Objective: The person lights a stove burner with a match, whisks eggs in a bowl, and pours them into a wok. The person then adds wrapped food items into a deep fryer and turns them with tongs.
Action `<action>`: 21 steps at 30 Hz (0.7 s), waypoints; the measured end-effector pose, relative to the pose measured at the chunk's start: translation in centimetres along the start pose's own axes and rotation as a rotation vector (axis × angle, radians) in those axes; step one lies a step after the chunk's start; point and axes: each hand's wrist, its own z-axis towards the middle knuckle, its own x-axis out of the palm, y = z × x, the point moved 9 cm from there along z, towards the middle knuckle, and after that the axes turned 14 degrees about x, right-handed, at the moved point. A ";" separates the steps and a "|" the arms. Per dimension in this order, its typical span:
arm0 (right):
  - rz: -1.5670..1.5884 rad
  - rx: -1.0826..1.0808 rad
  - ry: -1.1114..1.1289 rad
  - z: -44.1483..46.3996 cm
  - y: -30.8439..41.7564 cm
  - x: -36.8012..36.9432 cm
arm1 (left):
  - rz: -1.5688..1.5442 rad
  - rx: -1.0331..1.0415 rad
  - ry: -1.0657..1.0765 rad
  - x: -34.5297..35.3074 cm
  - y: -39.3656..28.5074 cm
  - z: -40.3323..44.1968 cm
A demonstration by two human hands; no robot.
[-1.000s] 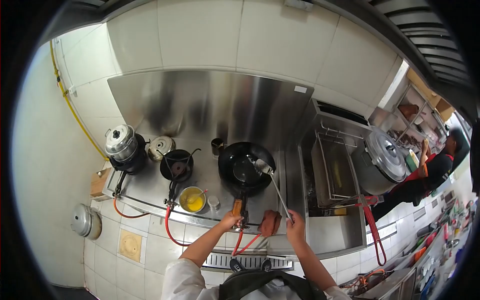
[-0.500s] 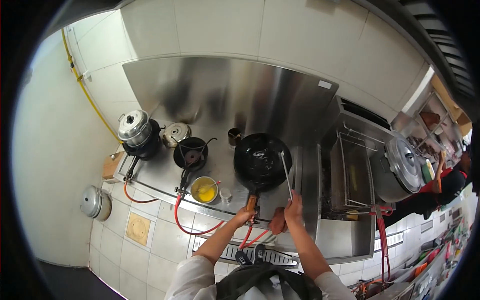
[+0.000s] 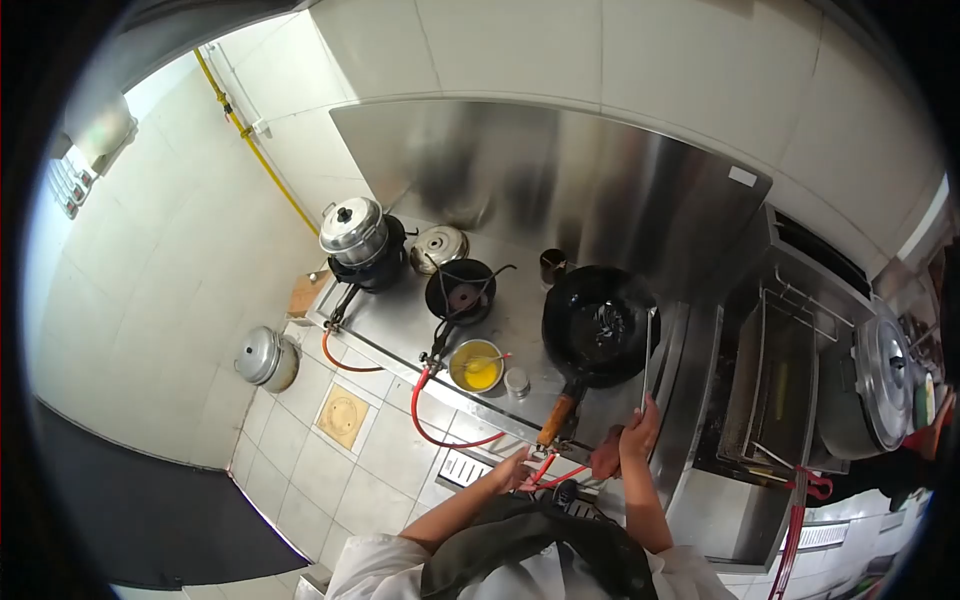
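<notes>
A black wok (image 3: pixel 598 325) with a shiny wet inside sits at the right of the steel counter, its wooden handle (image 3: pixel 557 420) toward me. My left hand (image 3: pixel 512 470) is off that handle, just below it by the burner's valve and red hose; its finger pose is too small to make out. My right hand (image 3: pixel 639 430) grips the long metal spatula (image 3: pixel 649 355), which reaches up to the wok's right rim. Beside that hand a reddish-brown cloth (image 3: pixel 606 454) hangs at the counter edge. A metal bowl of yellow liquid (image 3: pixel 477 368) stands left of the wok, near a small jar (image 3: pixel 516 382).
Left of the wok are an empty burner (image 3: pixel 461 293), a round lid (image 3: pixel 439 249) and a lidded pot (image 3: pixel 353 232). A fryer (image 3: pixel 780 390) and a large lidded pot (image 3: pixel 870 385) stand right. Another person's dark clothing (image 3: pixel 870 480) shows beyond. Red hoses hang along the front.
My left hand has let go of the wok's handle and moved down toward the valve. The spatula has shifted from inside the wok to its right rim. The view has swung left.
</notes>
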 end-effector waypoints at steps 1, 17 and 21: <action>-0.043 -0.026 0.001 0.3 0.7 0.4 | -0.060 -0.028 -0.016 -1.1 0.7 -0.5; 1.079 1.138 0.369 -6.6 6.2 9.5 | 1.045 -0.232 -0.153 -48.1 -4.4 -10.7; 1.392 0.933 0.362 -6.7 12.9 4.1 | 0.838 -0.046 -0.286 -52.5 -13.6 -6.4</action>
